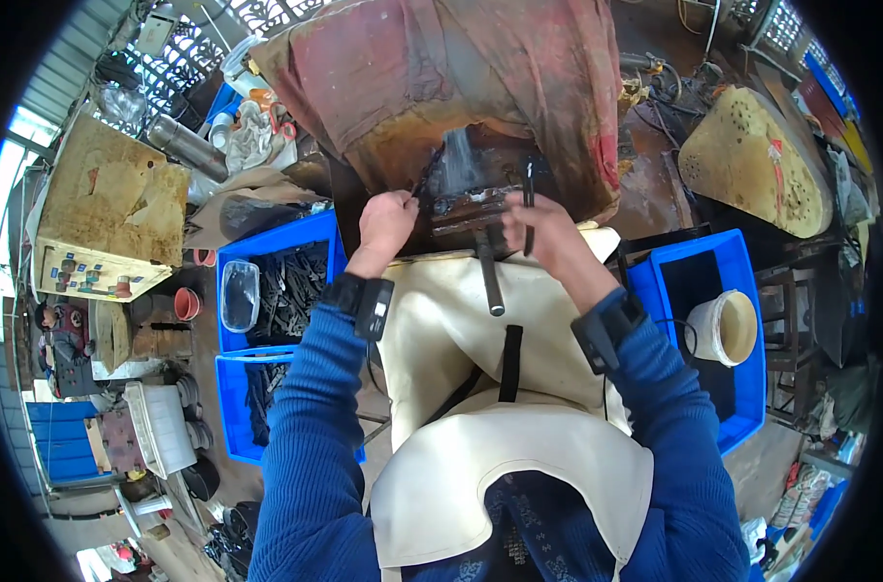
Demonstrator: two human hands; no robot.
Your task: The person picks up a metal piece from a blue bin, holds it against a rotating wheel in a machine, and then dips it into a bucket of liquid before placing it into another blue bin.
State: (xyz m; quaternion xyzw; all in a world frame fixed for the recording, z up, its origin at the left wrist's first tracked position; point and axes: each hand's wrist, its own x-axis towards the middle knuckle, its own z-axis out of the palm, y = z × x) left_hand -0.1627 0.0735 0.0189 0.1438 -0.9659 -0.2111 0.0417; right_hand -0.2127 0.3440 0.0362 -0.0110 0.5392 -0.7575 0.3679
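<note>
My left hand (387, 231) is closed around the end of a thin dark strip (427, 175) that slants up toward a whitish spray of water (458, 163). Across from it, my right hand (548, 233), slightly blurred, has its fingers curled about a narrow dark piece (529, 184) standing nearly upright. Between the hands lies a wet, dark rest bar (466, 221), with a dark round handle (489, 276) jutting toward me. Behind it, a stained reddish cloth (441, 73) drapes over the machine and hides most of it.
At left, a blue bin (230, 330) holds many dark strips and a clear plastic tub (240, 296); a second blue bin (230, 403) adjoins it. On the right, a white bucket (721, 328) lies tipped in another blue bin (747, 281). A cream apron (432, 485) covers my lap.
</note>
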